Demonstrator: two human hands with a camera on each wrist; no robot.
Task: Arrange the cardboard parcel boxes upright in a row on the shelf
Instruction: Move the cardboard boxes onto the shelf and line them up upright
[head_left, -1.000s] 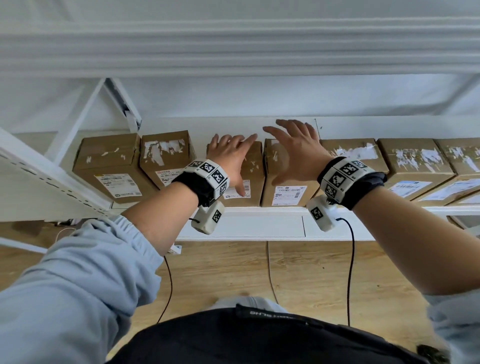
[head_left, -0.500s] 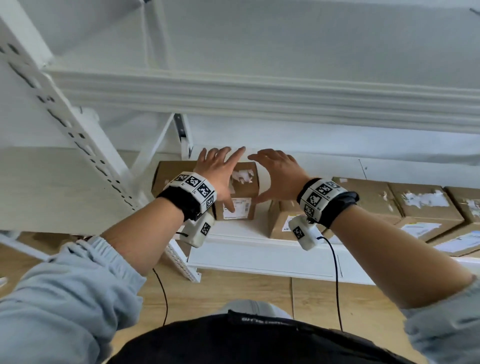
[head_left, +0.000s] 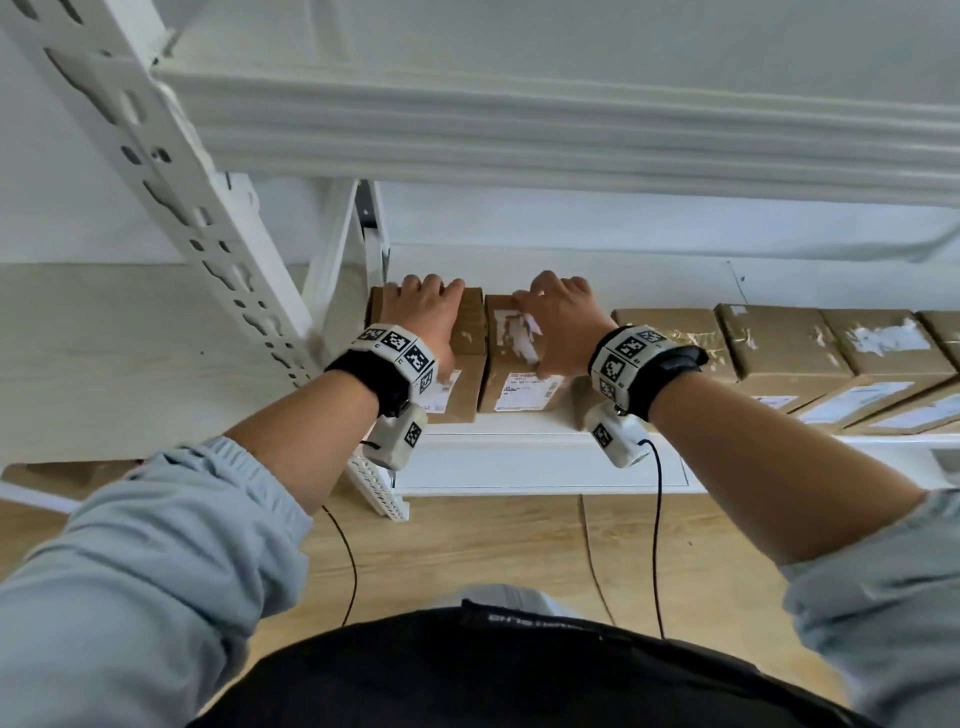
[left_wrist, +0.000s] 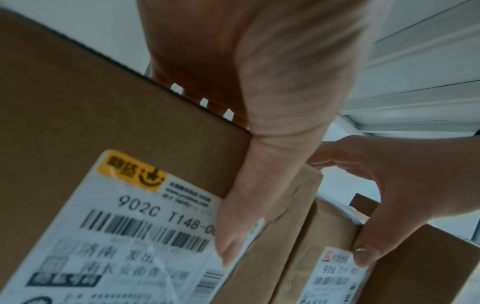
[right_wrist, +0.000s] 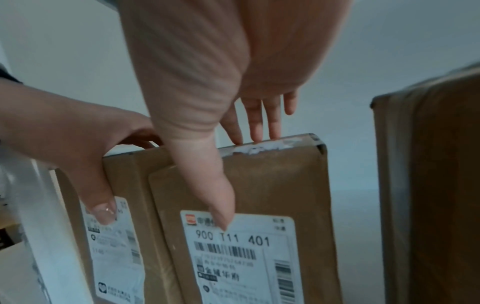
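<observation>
Two hand grips, left (head_left: 427, 318) round box "902C" (left_wrist: 109, 144), right (head_left: 558, 322) round box "900 T11 401" (right_wrist: 272, 185)

brown cardboard boxes (head_left: 779, 343) are wearing white labels (right_wrist: 241, 257) with black barcodes; the shelf (head_left: 519, 462) is showing white, the wristbands (head_left: 631, 358) black-and-white checks.

head view above; wrist views close, sharing both boxes (head_left: 498, 358)

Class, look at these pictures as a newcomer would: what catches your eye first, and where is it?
First, two hands on two upright cardboard boxes at the shelf's left end: the left hand grips the end box, the right hand its neighbour. Next, white shipping labels on their fronts. Then more boxes running rightward along the white shelf.
</observation>
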